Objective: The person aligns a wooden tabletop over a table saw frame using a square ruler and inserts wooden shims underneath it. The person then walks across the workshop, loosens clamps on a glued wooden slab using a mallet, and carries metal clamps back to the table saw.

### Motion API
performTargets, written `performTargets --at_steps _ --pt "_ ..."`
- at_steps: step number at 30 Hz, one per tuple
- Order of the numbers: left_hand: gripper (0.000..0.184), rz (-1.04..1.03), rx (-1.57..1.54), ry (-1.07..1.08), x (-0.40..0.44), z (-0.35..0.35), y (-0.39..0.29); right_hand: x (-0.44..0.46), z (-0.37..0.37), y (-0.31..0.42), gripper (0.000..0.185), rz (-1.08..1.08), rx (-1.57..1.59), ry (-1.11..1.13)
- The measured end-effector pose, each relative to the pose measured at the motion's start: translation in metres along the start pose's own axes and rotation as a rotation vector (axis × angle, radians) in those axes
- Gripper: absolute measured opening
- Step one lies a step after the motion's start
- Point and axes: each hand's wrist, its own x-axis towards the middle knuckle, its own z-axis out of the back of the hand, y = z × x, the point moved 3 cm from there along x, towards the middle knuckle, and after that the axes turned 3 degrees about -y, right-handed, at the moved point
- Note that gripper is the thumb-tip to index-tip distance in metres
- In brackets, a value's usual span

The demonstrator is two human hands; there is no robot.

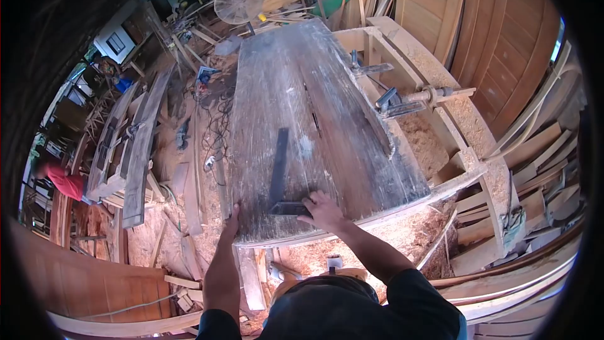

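Observation:
A dark try square (279, 167) lies on the worn wooden worktop (264, 88), its long blade pointing away from me and its thick stock near the front edge. My right hand (324, 211) grips the right end of the stock, thumb at the near side and fingers bent over the far side. At the worktop's left front corner, my left hand (233, 221) touches the side edge. One finger shows stretched along that edge; the others are hidden, so its grip cannot be told. A dark slot (314, 116) runs lengthwise in the worktop.
Metal clamps (401, 108) sit along the right side, beside a sawdust-covered wooden frame (462, 126). Wooden panels (503, 44) lean at the back right. A fan (238, 3) stands behind the worktop. Left are cables (217, 119), another bench (141, 164) and a person in red (66, 181).

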Motion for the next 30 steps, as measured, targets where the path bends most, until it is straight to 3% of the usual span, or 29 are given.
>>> performTargets --at_steps 5,7,9,11,12,13,15,17,19,22,24,27,29,30 --pt "0.076 0.071 -0.069 0.059 0.009 -0.002 0.014 -0.001 -0.004 -0.005 0.063 -0.114 0.038 0.017" --pt "0.066 -0.22 -0.212 0.126 0.005 -0.01 0.007 0.0 0.007 -0.003 0.065 -0.14 0.065 -0.033" --pt "0.064 -0.237 -0.131 0.056 -0.001 -0.007 0.007 0.003 0.024 0.002 0.064 -0.162 0.121 -0.09" --pt "0.073 -0.202 0.055 -0.098 0.007 -0.002 0.02 -0.003 0.033 -0.015 0.055 -0.166 0.162 -0.196" --pt "0.078 -0.04 0.164 -0.073 -0.017 0.008 -0.006 -0.003 0.046 -0.025 0.048 -0.238 0.172 -0.156" --pt "0.083 0.124 0.266 -0.029 -0.042 0.016 -0.039 -0.007 0.053 -0.035 0.04 -0.205 0.102 -0.284" --pt "0.088 0.036 0.182 -0.154 -0.014 0.005 -0.001 -0.014 0.055 -0.069 0.029 -0.278 0.262 -0.355" --pt "0.096 0.215 0.189 -0.017 -0.029 0.014 -0.018 -0.016 0.059 -0.081 0.025 -0.465 0.291 -0.362" --pt "0.097 0.16 0.104 -0.016 -0.013 0.007 0.003 0.004 0.062 -0.062 0.026 -0.389 0.351 -0.367" --pt "0.091 0.211 0.158 -0.042 -0.046 0.029 -0.032 0.028 0.037 -0.032 0.022 -0.31 0.412 -0.289" --pt "0.091 0.176 0.138 -0.017 -0.038 0.027 -0.022 0.066 0.038 0.04 0.021 -0.318 0.496 -0.202" --pt "0.092 0.123 0.07 0.011 -0.033 0.026 -0.011 0.13 0.065 0.165 0.019 -0.143 0.654 -0.015" --pt "0.095 0.106 0.031 0.041 -0.037 0.035 -0.013 0.168 0.091 0.24 0.01 0.367 0.771 -0.202" --pt "0.094 0.075 0.014 0.061 -0.031 0.036 -0.006 0.186 0.1 0.274 0.006 0.537 0.945 -0.189"
